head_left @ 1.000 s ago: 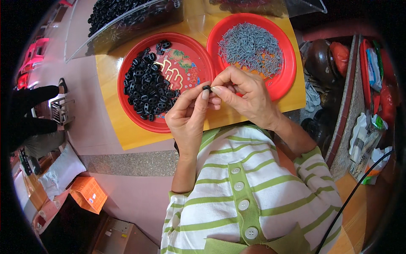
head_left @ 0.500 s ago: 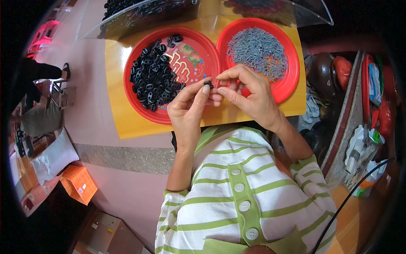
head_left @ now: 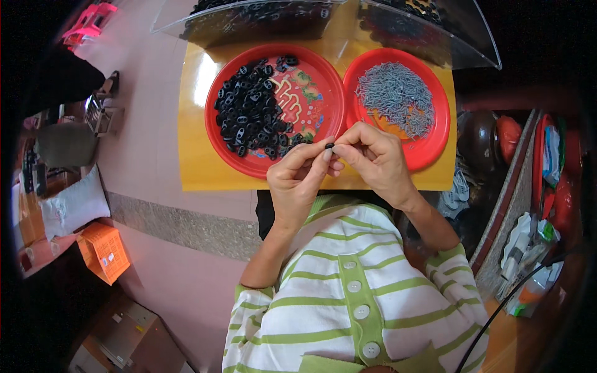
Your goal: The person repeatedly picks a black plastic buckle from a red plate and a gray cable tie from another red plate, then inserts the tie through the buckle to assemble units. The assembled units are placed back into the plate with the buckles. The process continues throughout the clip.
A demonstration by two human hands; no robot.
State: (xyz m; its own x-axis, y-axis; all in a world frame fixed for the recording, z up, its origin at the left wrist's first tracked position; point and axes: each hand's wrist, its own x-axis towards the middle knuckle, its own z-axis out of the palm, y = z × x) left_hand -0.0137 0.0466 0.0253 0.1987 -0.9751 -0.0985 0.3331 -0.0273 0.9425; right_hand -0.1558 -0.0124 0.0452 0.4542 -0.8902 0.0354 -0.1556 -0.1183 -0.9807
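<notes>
Between the thumb and forefinger of my left hand is a small black plastic piece, held over the near edge of a red plate. My right hand meets it from the right, thumb and forefinger pinched together against the piece. Whatever those right fingertips grip is too small or hidden to make out. A heap of similar black two-holed pieces fills the left part of that plate. On the second red plate, at the right, lies a pile of small grey screws or pins.
Both plates stand on a yellow-brown tabletop. Clear plastic bins of black parts rise along its far side. To the right are a dark brown jar and a stone ledge; an orange basket sits low left.
My right fingertips have come left and closed against the black piece, where they were apart from it before. The whole view has shifted, so the plates appear farther right and lower.
</notes>
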